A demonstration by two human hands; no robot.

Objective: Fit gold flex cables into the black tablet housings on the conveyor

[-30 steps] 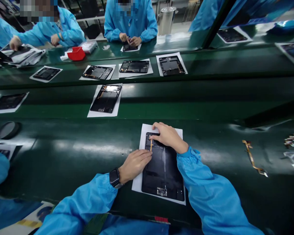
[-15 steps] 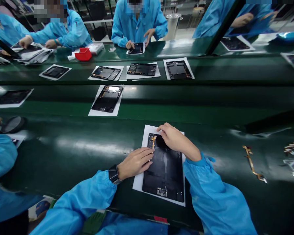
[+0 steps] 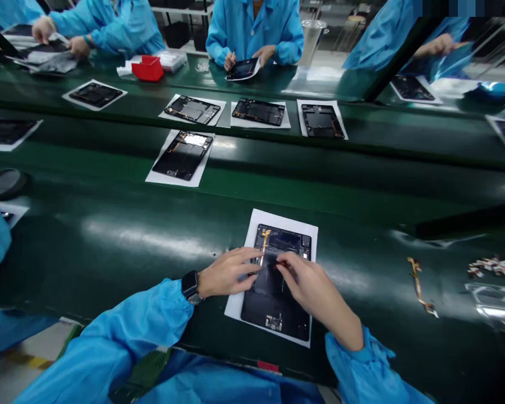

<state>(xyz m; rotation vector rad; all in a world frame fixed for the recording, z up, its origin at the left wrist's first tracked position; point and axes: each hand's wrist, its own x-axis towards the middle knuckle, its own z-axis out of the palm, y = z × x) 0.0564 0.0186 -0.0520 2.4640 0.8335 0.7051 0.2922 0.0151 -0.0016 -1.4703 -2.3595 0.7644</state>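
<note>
A dark tablet housing (image 3: 264,300) lies on a white sheet (image 3: 234,306) on the green bench before me. An orange flex cable (image 3: 265,241) runs down its upper left part, and a small circuit board (image 3: 273,322) shows near its lower edge. My left hand (image 3: 229,272), with a black watch at the wrist, rests at the housing's left edge. Its fingers are stretched out and apart, the tips by the cable's lower end. Over the middle of the housing, my right hand (image 3: 305,280) has thumb and forefinger pinched together; what is between them is too small to make out.
To my right lie a loose flex cable (image 3: 421,289), a pile of small parts (image 3: 496,266) and a clear plastic tray (image 3: 496,303). Another housing (image 3: 183,156) lies on paper ahead. Several more line the raised shelf. Co-workers in blue sit opposite, near a red box (image 3: 148,68).
My right hand has come down from the housing's top edge to its middle, fingers now pinched. My left hand stays at the left edge. The view has shifted slightly.
</note>
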